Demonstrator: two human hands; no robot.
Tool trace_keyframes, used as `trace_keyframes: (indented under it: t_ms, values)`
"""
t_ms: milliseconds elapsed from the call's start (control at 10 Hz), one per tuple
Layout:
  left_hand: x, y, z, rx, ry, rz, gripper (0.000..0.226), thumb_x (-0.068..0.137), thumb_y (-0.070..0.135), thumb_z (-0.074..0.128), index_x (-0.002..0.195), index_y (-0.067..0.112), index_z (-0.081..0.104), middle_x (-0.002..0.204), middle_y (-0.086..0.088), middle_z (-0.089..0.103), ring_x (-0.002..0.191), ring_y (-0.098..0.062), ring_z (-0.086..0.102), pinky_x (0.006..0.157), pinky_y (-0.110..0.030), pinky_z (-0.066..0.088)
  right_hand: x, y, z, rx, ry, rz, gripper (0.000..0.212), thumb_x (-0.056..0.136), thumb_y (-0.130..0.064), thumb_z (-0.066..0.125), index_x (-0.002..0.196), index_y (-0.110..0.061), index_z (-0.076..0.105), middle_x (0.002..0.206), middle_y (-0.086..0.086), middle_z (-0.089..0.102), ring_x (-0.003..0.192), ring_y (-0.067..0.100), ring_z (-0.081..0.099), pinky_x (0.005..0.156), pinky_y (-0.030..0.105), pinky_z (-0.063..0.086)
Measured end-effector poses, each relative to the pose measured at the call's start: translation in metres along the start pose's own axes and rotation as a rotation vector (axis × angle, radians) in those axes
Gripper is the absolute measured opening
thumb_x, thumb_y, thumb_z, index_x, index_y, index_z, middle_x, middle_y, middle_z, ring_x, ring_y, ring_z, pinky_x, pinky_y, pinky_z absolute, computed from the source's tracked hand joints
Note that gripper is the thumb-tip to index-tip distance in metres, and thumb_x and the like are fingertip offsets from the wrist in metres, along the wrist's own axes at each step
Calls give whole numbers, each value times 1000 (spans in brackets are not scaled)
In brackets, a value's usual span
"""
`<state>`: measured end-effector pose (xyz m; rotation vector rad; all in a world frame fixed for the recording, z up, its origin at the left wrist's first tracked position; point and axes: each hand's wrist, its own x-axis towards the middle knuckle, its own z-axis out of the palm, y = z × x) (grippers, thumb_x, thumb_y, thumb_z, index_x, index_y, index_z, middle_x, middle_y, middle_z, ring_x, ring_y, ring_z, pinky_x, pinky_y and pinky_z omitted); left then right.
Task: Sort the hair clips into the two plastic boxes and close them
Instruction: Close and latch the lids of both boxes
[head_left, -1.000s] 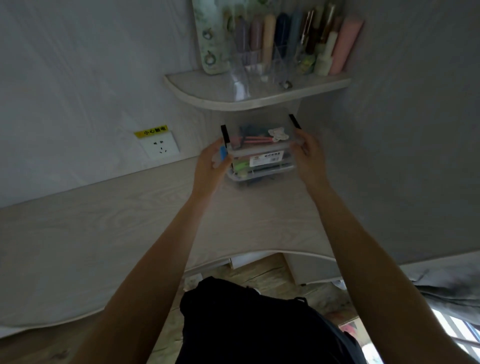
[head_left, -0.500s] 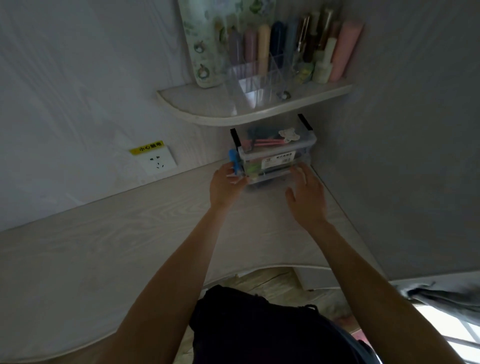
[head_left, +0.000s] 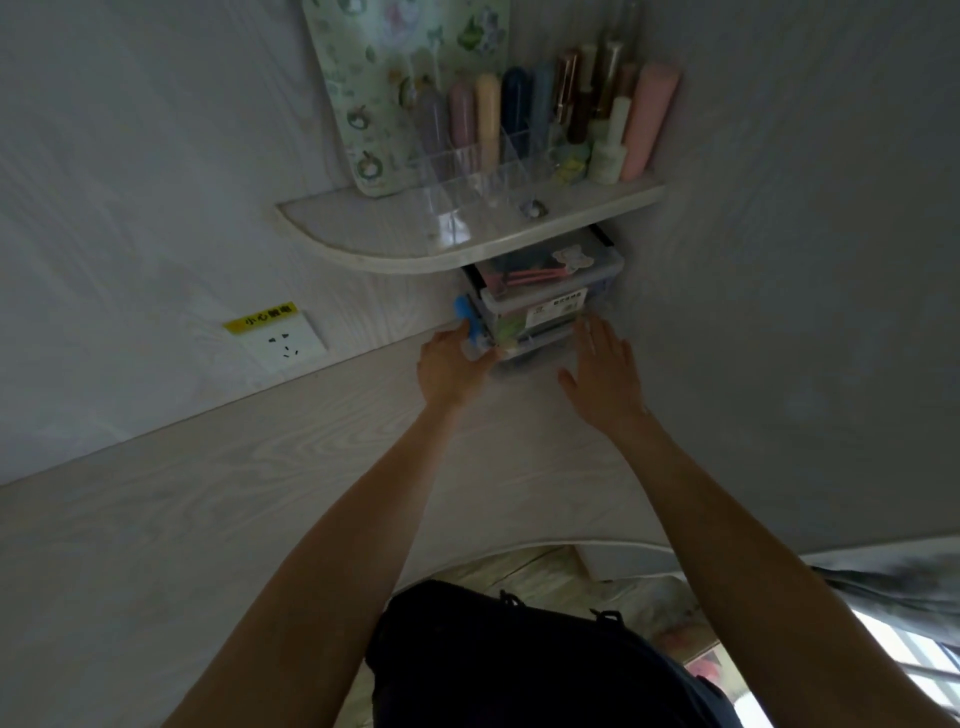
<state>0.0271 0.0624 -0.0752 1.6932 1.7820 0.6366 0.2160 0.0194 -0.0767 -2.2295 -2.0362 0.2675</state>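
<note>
Two clear plastic boxes sit stacked in the desk's back corner under a small shelf. The upper box (head_left: 545, 283) has a closed lid with black latches, and pink and white hair clips show through it. The lower box (head_left: 535, 340) has a blue latch (head_left: 464, 317) on its left end. My left hand (head_left: 451, 364) touches the lower box's left end by the blue latch. My right hand (head_left: 602, 371) lies flat with straight fingers, its fingertips against the front right of the lower box.
A curved corner shelf (head_left: 395, 239) above the boxes carries a clear organiser, several tubes and bottles and a patterned board. A wall socket (head_left: 283, 343) with a yellow label sits to the left. The pale wooden desk (head_left: 208, 509) stretches toward me; a grey wall closes the right side.
The stacked boxes have gone from between both hands to the back corner under the shelf. My right hand has slid off the box's side and now lies flat at its front.
</note>
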Motion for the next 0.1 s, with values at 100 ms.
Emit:
trace_keyframes:
  t_ms: [100]
  values:
    - [2,-3,-9,-68,-52,-9,67,79,50,63,137,21,43,138,-11,50,127,-29,44,106,-43,37,-6,-4,-9,43,46,67,63,95,-35,43,147,-16,13,156,6,15,143,28,12,113,56,6]
